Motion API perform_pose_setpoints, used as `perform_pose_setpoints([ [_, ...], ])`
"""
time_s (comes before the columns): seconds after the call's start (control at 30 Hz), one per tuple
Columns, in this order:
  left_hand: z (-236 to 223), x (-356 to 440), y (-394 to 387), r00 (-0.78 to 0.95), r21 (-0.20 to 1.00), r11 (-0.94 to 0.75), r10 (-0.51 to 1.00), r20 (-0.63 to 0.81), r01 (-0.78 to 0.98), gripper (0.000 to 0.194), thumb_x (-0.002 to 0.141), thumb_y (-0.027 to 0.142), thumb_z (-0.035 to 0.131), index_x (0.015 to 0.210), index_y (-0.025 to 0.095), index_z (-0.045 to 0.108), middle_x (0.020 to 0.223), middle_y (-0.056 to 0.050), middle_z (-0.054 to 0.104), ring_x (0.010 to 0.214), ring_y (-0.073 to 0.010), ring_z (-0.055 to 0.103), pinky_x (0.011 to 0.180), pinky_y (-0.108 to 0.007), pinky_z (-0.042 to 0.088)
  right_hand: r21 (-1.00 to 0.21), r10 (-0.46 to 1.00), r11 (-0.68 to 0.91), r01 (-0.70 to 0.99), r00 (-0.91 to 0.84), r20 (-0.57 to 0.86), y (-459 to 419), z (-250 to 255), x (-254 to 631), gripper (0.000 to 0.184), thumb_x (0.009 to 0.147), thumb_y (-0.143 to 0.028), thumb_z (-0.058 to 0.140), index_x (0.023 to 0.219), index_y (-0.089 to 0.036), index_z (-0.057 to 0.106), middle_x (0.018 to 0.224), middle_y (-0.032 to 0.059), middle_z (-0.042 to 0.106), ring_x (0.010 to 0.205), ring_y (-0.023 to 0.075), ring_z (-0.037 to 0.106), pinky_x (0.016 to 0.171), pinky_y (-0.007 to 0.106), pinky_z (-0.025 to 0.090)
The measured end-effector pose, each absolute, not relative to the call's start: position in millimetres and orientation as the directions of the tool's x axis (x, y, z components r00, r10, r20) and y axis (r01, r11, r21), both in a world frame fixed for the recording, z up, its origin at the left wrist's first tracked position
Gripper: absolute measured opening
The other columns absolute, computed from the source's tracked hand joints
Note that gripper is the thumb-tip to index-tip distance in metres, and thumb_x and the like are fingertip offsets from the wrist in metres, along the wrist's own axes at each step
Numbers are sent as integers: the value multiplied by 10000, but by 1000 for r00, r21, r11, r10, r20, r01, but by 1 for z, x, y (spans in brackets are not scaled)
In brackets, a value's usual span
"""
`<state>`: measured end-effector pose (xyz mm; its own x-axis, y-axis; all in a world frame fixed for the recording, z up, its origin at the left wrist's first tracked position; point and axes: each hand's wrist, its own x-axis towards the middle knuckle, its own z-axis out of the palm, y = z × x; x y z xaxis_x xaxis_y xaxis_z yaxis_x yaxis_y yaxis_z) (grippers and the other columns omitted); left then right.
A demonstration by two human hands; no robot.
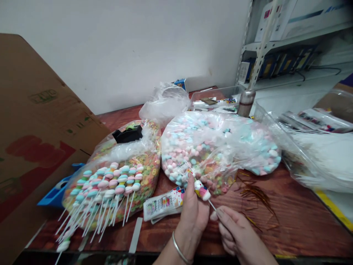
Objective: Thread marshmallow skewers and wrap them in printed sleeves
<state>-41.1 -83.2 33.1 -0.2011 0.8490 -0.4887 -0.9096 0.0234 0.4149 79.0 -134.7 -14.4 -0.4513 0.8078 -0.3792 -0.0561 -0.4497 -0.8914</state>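
My right hand (pixel 237 233) pinches the thin white stick of a marshmallow skewer (pixel 203 190), which tilts up to the left. My left hand (pixel 191 209), with a silver bangle on its wrist, is closed around a small printed clear bag (pixel 183 167) at the skewer's upper end. The thumb and palm hide part of that bag. Beside the left hand, a stack of flat printed bags (pixel 160 204) lies on the table. To the left, many pastel marshmallow skewers (pixel 110 180) rest in a pile, sticks toward me.
Two large clear bags hold candy: ring-shaped sweets (pixel 150 165) at left and pastel marshmallows (pixel 193 140) at centre. Gold twist ties (pixel 256 195) lie at right. A clear plastic bin (pixel 292 151), blue tray (pixel 52 195), cardboard box (pixel 44 121) and metal bottle (pixel 246 103) stand around.
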Motion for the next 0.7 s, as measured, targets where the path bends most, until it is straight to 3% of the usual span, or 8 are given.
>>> perform_pose_setpoints([
  [0.07,36,-41,-82,-214,428,24,839,-500,-904,177,856,324,676,861,157,621,738,-21,619,692,-147,631,677,-280,567,-959,876,-283,21,-400,-267,-135,-18,80,367,959,-515,425,837,-205,579,550,-79,388,434,91,316,444,210,325],
  [0.13,39,-38,-81,-238,453,19,831,-503,-891,177,836,319,701,851,163,618,738,-19,625,684,-141,630,655,-257,558,-966,946,98,239,-323,16,-135,-22,83,277,965,-379,470,811,-200,615,649,-16,566,552,125,518,555,229,395],
  [0.2,41,-34,-80,-260,486,14,832,-491,-874,189,813,318,729,839,168,616,723,-9,623,657,-132,621,642,-243,547,-775,893,440,454,-314,323,-134,-27,86,200,954,-241,488,850,-205,655,719,20,658,625,156,608,622,252,410],
  [0.3,40,-24,-84,-288,548,21,834,-471,-836,232,790,352,751,788,163,617,663,4,609,598,-118,594,634,-240,532,-460,728,658,596,-347,591,-133,-34,86,146,926,-164,530,931,-194,673,696,41,681,592,177,618,630,282,402],
  [0.37,37,-17,-89,-281,576,42,843,-459,-816,292,794,411,737,736,152,614,631,-1,602,590,-121,589,647,-248,530,-459,734,648,608,-338,588,-130,-36,84,146,944,-181,510,920,-190,654,668,34,663,574,177,611,612,283,397],
  [0.53,30,-20,-96,-189,496,92,852,-488,-864,280,827,415,701,852,140,653,783,-60,676,761,-165,658,761,-285,545,-863,939,292,413,-295,177,-123,-27,81,275,1013,-302,379,828,-208,560,712,4,639,634,143,627,592,222,419],
  [0.6,31,-32,-91,-243,521,50,844,-478,-852,247,829,347,713,966,150,656,875,-66,691,802,-171,671,782,-300,553,-915,945,191,356,-318,73,-122,-23,83,315,1017,-359,352,821,-209,547,730,-2,615,669,147,607,621,222,426],
  [0.7,35,-49,-79,-300,551,-17,852,-428,-834,229,829,244,716,1032,164,646,770,3,638,657,-120,633,702,-273,562,-932,930,151,330,-368,20,-124,-21,86,362,1012,-397,334,762,-214,520,686,-20,557,647,142,559,601,218,415],
])
